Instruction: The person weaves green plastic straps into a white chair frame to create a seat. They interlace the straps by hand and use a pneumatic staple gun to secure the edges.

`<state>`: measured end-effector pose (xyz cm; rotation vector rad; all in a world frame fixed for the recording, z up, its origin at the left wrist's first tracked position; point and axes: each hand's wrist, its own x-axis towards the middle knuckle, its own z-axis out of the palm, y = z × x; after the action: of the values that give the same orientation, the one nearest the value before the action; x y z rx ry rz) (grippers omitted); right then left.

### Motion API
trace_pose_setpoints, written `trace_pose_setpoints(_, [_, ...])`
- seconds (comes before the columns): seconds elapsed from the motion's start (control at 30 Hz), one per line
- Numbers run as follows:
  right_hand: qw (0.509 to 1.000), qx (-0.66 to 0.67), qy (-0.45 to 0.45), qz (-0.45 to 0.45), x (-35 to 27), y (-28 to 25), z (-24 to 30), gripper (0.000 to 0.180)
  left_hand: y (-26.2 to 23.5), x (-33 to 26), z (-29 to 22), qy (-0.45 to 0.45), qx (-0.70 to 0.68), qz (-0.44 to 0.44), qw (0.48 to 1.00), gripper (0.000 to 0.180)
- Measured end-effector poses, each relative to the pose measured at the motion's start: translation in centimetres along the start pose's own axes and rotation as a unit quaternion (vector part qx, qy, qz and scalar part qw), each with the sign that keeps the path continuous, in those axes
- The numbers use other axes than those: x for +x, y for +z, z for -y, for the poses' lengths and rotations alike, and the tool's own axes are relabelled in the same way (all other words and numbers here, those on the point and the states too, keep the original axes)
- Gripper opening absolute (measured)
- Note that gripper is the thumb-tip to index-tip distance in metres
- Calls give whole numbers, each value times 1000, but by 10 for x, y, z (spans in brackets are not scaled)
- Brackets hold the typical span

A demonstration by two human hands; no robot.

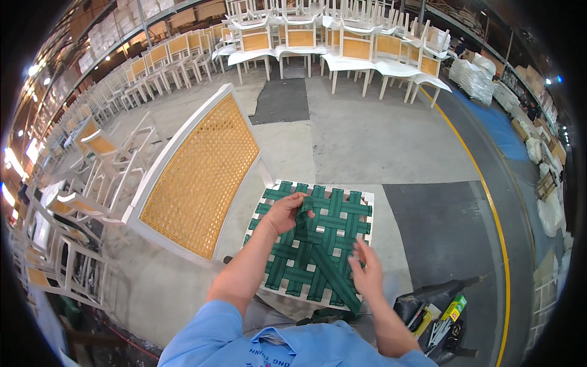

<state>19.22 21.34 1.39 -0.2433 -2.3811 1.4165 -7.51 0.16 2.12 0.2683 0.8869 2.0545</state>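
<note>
Rows of white chairs with cane backs (342, 46) fill the far end of my floor, more stacked along my left (67, 202). A yellow floor line (489, 196) curves past wrapped white bundles (472, 78); a tool bag (437, 315) sits nearby.

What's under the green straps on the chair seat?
Under the green webbing only the white seat frame shows at the edges, with grey floor through the gaps. The rest is covered.
</note>
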Motion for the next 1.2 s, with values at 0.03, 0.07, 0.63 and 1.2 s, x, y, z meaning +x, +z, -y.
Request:
trace_pose_setpoints(0.03, [999,10,-39,21,34,5,17,66,2,0,0,-9,13,-17,1000,19])
trace_pose_setpoints(0.07, [996,20,-77,44,64,16,37,58,3,0,0,-21,28,-20,999,19])
trace_pose_setpoints(0.63, [949,84,-114,283,179,88,66,33,-8,-12,9,34,-9,-72,997,24])
trace_pose_setpoints(1.2, [984,58,-62,158,193,108,71,15,19,-32,16,249,112,-309,911,7])
